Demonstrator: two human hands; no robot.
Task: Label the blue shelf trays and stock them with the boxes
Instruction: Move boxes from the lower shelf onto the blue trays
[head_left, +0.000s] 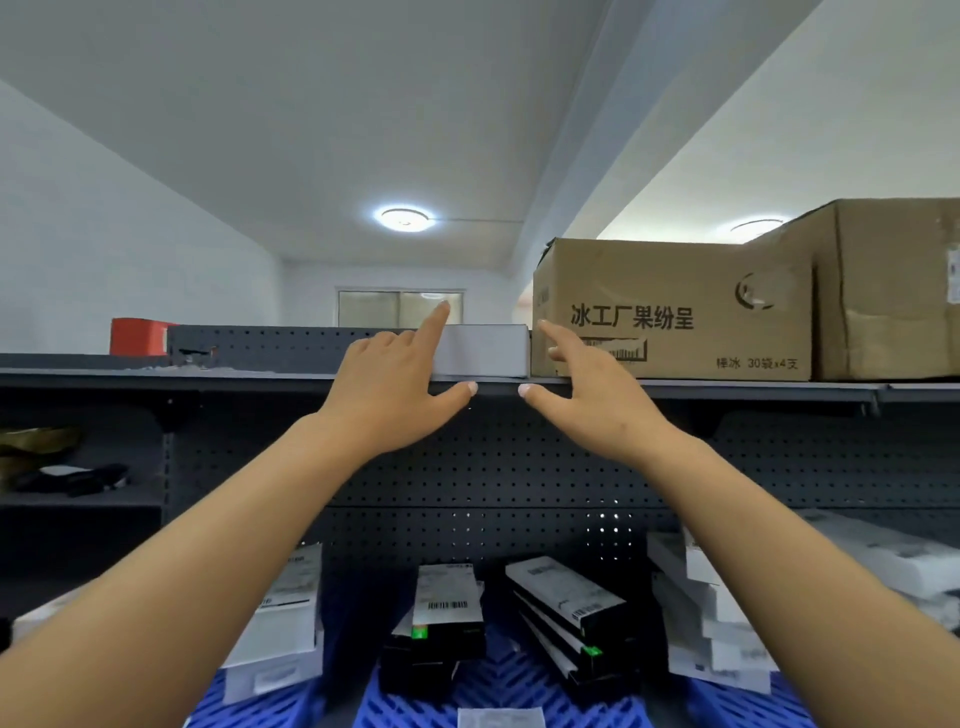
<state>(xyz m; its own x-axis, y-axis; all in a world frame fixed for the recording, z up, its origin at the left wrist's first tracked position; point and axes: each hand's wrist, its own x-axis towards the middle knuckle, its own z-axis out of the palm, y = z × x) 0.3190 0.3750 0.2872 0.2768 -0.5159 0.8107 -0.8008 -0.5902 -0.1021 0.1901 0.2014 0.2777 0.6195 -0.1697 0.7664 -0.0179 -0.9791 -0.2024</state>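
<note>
A white box (485, 349) lies on the dark top shelf (208, 378), just left of a brown carton. My left hand (392, 389) is raised at the box's left end, forefinger stretched up along it and thumb on the shelf's front lip. My right hand (587, 387) is at the box's right side in front of the carton, fingers straight, thumb on the lip; neither hand grips anything. Below, blue shelf trays (498, 686) hold black-and-white boxes (449, 618) and white boxes (701, 613).
Two brown cartons (675, 312) (888, 291) fill the top shelf's right part. A red box (136, 336) stands at its far left. Dark pegboard (493, 462) backs the shelves. Dark items (67, 478) lie on a left side shelf.
</note>
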